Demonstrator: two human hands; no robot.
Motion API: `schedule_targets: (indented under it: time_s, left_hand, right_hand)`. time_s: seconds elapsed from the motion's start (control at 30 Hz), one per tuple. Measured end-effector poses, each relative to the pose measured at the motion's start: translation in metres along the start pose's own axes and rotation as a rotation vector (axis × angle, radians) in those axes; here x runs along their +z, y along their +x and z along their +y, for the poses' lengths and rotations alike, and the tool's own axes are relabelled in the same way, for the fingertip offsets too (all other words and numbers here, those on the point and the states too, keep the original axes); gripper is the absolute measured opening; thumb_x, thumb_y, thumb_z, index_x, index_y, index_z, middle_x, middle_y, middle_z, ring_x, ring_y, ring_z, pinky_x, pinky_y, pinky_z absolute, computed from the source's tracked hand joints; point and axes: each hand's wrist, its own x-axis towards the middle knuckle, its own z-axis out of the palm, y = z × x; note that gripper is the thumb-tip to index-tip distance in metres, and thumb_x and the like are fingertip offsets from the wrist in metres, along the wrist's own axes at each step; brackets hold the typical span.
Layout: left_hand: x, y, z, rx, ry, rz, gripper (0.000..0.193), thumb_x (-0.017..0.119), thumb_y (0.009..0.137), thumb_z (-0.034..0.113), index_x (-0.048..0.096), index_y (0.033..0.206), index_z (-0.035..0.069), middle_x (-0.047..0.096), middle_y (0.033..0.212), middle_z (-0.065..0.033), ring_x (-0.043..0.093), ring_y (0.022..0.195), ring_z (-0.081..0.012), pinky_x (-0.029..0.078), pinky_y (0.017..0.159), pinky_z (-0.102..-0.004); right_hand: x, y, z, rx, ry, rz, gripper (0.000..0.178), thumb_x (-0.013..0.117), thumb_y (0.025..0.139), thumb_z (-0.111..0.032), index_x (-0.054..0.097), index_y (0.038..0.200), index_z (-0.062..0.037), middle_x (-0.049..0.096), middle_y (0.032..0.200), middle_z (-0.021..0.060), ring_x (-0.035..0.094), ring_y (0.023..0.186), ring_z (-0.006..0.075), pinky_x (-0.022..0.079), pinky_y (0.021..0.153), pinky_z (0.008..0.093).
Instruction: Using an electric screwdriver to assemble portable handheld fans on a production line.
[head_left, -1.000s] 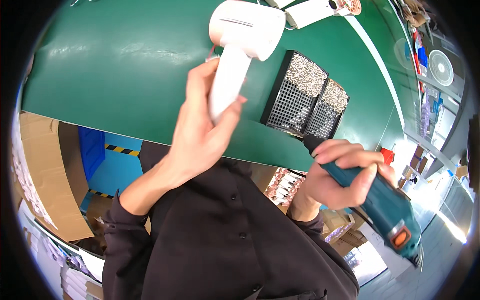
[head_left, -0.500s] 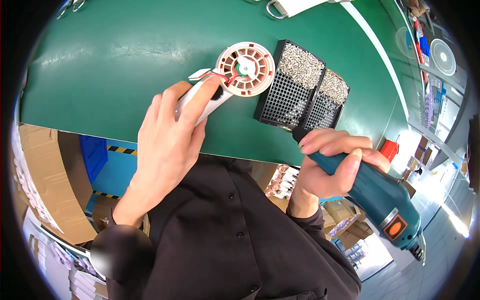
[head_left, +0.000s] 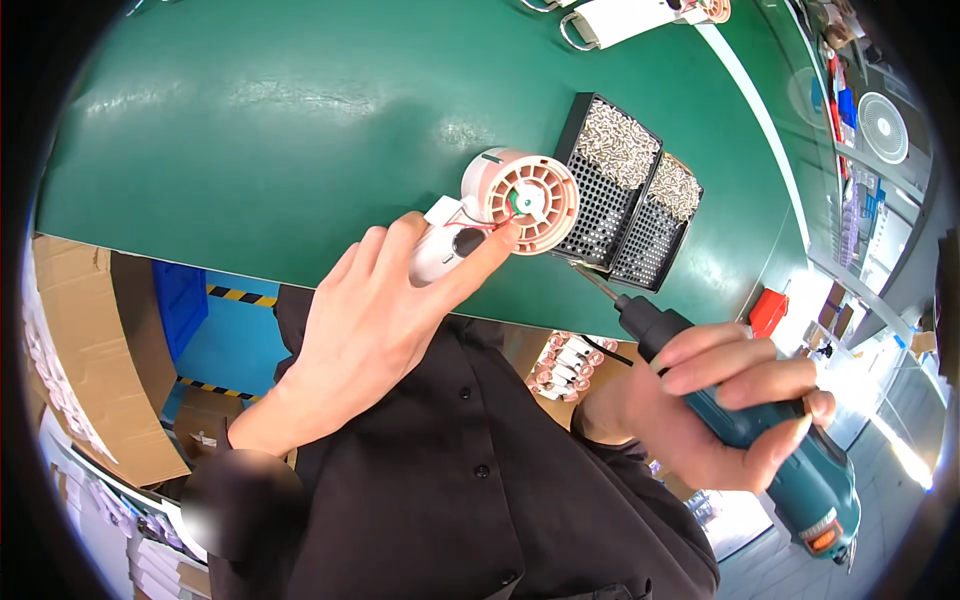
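Observation:
My left hand (head_left: pixel 375 325) grips the white handle of a pink-and-white hair dryer (head_left: pixel 440 262). Its round slotted end faces up, with a white hub and green part in the middle. The index fingertip presses at the rim by thin red and black wires; a small white piece (head_left: pixel 443 211) sticks out beside the handle. In my right hand (head_left: pixel 720 420) is a teal electric screwdriver (head_left: pixel 735 405), its fingers wrapped round the body. The screwdriver's thin bit (head_left: pixel 598 284) points toward the near edge of two black perforated screw trays (head_left: pixel 632 225), partly filled with silver screws (head_left: pixel 618 145).
Another white-handled dryer (head_left: pixel 630 20) with a metal loop lies at the far side of the green table (head_left: pixel 300 130). Below the table's near edge stand cardboard boxes (head_left: pixel 100 340) and a box of pink-and-white parts (head_left: pixel 570 368). A red object (head_left: pixel 768 312) sits at right.
The hair dryer has moved right and nearer, tilting so its side shows. My right hand has drawn the screwdriver back down and right, and its bit now shows. The view has shifted slightly.

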Motion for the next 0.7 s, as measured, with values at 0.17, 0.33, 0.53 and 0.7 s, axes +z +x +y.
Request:
schedule_targets:
  time_s: [0.17,0.33,0.53,0.7]
  left_hand:
    - [0.000,-0.001,-0.001,-0.015,-0.021,0.008,0.073,0.062,0.072,0.000,0.049,0.137,0.029,0.052,0.100,-0.0138,0.052,0.077,-0.0233,0.047,0.068,-0.0317]
    - [-0.001,0.000,-0.001,-0.007,-0.007,0.007,0.074,0.062,0.070,-0.001,0.050,0.137,0.028,0.052,0.099,-0.0129,0.051,0.076,-0.0226,0.046,0.065,-0.0302]
    - [-0.003,-0.001,0.001,-0.049,-0.042,-0.069,0.064,0.064,0.074,0.003,0.054,0.133,0.024,0.049,0.104,-0.0139,0.055,0.083,-0.0275,0.050,0.073,-0.0372]
    - [-0.002,0.000,0.003,-0.068,-0.023,-0.096,0.065,0.064,0.075,0.003,0.052,0.134,0.024,0.049,0.103,-0.0143,0.058,0.082,-0.0269,0.053,0.069,-0.0358]
  right_hand:
    - [0.020,0.005,0.011,-0.002,-0.067,-0.136,0.034,0.038,0.096,-0.026,0.041,0.116,0.0002,0.045,0.071,0.0115,0.045,0.038,0.0217,0.041,0.034,0.0363]
    - [0.024,-0.003,0.025,0.081,-0.152,-0.188,0.026,0.036,0.096,-0.021,0.039,0.116,-0.0048,0.046,0.071,0.0126,0.048,0.039,0.0246,0.045,0.035,0.0395]
    - [0.028,-0.013,0.042,0.075,-0.155,-0.214,0.017,0.040,0.094,-0.017,0.030,0.103,-0.0068,0.047,0.067,0.0148,0.048,0.038,0.0256,0.047,0.036,0.0377]
    - [0.026,-0.014,0.035,0.124,-0.202,-0.230,0.017,0.043,0.095,-0.017,0.031,0.102,-0.0084,0.048,0.067,0.0143,0.050,0.041,0.0257,0.049,0.038,0.0379]
